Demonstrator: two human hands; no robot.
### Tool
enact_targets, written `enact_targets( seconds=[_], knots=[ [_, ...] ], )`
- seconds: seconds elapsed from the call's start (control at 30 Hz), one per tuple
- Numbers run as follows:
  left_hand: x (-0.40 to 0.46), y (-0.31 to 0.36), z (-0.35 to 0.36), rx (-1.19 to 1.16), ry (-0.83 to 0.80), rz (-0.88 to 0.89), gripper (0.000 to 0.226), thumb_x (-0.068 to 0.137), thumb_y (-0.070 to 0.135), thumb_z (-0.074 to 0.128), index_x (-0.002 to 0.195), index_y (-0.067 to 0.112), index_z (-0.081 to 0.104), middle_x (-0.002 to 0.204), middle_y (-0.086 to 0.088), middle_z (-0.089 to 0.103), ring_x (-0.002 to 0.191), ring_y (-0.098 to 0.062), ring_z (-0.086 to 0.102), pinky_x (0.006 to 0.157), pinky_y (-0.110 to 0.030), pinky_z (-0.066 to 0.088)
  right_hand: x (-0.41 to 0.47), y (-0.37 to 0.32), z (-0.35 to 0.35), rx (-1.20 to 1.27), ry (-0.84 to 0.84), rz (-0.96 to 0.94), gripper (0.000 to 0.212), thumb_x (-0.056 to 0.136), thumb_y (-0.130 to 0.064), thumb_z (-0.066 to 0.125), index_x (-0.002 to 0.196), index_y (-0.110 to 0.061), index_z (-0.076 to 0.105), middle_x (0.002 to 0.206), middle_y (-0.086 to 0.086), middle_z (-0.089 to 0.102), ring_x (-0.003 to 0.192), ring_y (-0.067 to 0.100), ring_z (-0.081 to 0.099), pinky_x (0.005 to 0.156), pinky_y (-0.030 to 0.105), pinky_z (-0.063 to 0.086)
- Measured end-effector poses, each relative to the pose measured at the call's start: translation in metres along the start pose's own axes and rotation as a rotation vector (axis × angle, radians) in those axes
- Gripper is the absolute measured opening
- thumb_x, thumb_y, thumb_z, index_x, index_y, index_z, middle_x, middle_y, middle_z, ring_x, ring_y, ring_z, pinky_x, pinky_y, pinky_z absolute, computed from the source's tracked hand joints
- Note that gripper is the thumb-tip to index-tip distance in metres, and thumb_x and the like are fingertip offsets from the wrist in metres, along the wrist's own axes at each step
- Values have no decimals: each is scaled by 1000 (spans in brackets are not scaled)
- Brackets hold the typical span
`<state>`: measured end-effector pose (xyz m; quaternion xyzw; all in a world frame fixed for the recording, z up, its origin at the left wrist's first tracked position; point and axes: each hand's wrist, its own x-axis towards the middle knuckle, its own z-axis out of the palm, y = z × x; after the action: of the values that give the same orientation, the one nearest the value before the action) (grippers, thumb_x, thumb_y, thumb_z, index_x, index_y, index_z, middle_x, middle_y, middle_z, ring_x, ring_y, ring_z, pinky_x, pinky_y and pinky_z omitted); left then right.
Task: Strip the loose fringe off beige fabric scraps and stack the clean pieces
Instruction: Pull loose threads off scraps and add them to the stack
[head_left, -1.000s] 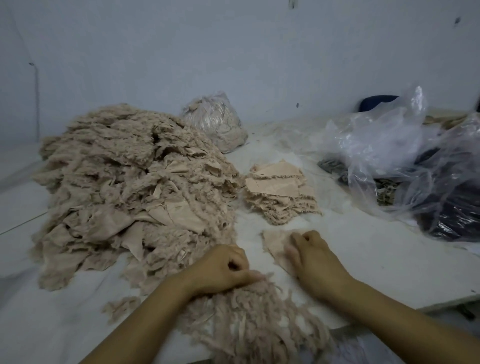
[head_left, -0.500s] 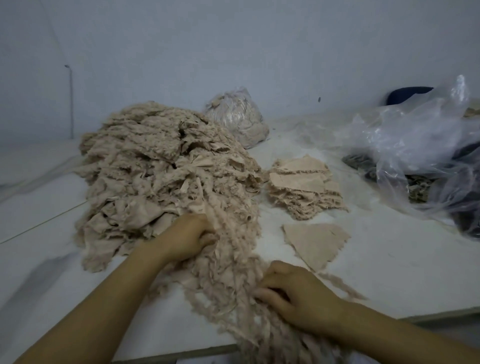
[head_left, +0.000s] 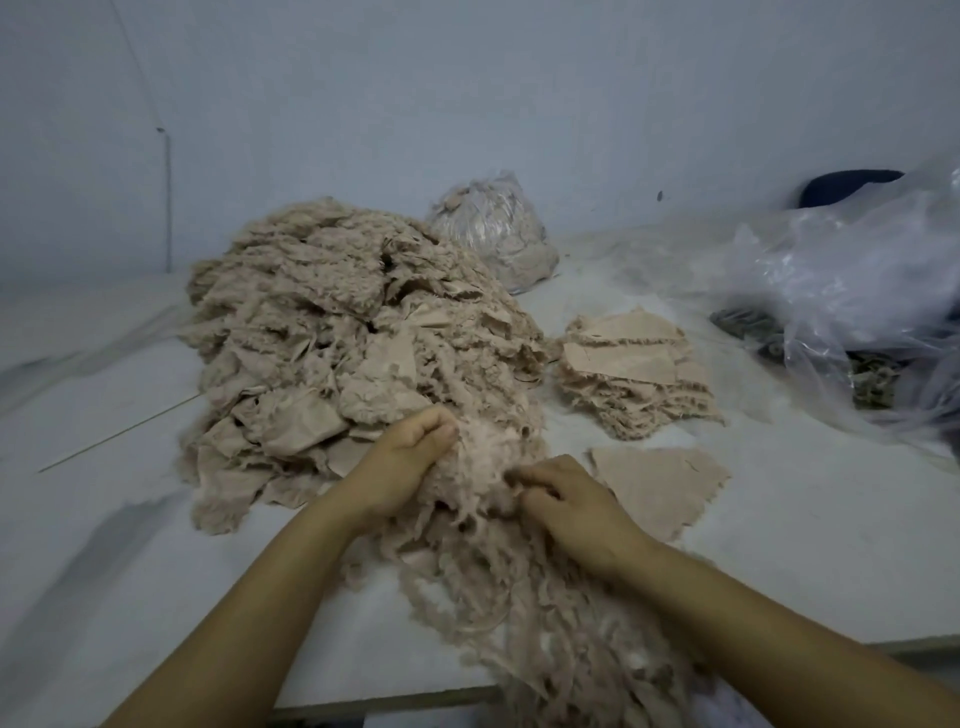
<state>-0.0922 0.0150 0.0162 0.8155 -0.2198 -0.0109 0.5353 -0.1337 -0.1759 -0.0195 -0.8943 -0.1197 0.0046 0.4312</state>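
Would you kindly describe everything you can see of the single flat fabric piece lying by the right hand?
The flat piece is a beige, roughly triangular scrap of thin woven-looking cloth with ragged edges and little fringe left. It lies spread flat on the white table, alone, in front of the stack and apart from it. Its left corner sits next to the right hand; whether they touch is unclear.
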Motion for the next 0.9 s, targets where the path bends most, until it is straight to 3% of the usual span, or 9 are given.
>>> enact_targets(
  seconds=[0.07, 0.13, 0.2, 0.27, 0.43, 0.53, 0.7, 0.83, 0.9],
  knots=[
    [4, 1, 10, 97, -9, 45, 25, 99, 9, 41, 75, 13, 46, 69, 2, 42, 62, -4, 39, 59, -17, 34, 0, -8, 1, 189, 24, 4, 28, 92, -44, 54, 82, -18, 56, 89, -3, 53, 90, 10, 50, 65, 6, 33],
    [8, 0, 19, 100, 40, 61, 25, 99, 11, 42, 75, 15, 45, 71, 1, 42, 66, -7, 39, 63, -22, 34, 0, -15, 6, 398, 63, 48, 43, 74, -64, 66, 94, -26, 62, 89, -19, 65, 84, -1, 61, 72, 8, 43],
    [11, -1, 25, 110, 89, 101, 27, 100, 13, 42, 73, 17, 43, 68, 3, 40, 61, -4, 37, 60, -21, 33, 5, -15, 11, 463, 192, 97, 35, 78, -47, 73, 105, -25, 65, 95, -12, 71, 86, 7, 66, 78, 24, 53],
    [14, -2, 27, 165, 140, 133, 28, 100, 16, 42, 72, 19, 43, 65, 5, 39, 57, -2, 35, 56, -20, 31, 9, -14, 8, 640, 312, 174, 13, 91, -26, 64, 94, -15, 68, 80, -3, 72, 74, 17, 66, 70, 32, 53],
    [23, 1, 29, 78, 255, 129, 33, 99, 20, 44, 67, 20, 41, 61, 9, 35, 54, -2, 33, 56, -24, 29, 8, -9, -13, 928, 248, 245, 26, 97, -22, 55, 74, -10, 58, 61, 0, 65, 57, 11, 61, 55, 21, 51],
    [22, 3, 37, 47, 105, 148, 30, 97, 16, 48, 67, 21, 46, 60, 13, 41, 56, 1, 37, 55, -17, 32, 8, -10, -17, 946, 235, 221, 13, 91, -16, 63, 80, -10, 60, 55, -2, 60, 53, 13, 57, 52, 23, 52],
    [12, -4, 29, -53, -101, 31, 11, 93, 13, 54, 85, 18, 60, 72, 13, 59, 62, 5, 55, 62, -6, 43, 10, 3, -32, 953, 441, 227, 21, 97, -9, 51, 77, -9, 56, 56, 2, 51, 46, 11, 44, 46, 20, 40],
    [9, -9, 23, -96, -85, 18, 17, 94, 17, 51, 79, 15, 60, 74, 8, 57, 67, 0, 53, 66, -12, 43, 8, 5, -28, 771, 196, 164, 6, 91, -22, 63, 93, -17, 60, 77, 2, 59, 60, 11, 56, 60, 26, 50],
    [11, -3, 24, -167, -106, 18, 18, 89, 28, 51, 78, 16, 59, 68, 13, 57, 63, 0, 52, 61, -12, 42, 10, 3, -20, 608, 47, 105, 25, 85, -24, 70, 108, -21, 62, 98, 1, 60, 84, 13, 61, 78, 28, 52]
  ],
)
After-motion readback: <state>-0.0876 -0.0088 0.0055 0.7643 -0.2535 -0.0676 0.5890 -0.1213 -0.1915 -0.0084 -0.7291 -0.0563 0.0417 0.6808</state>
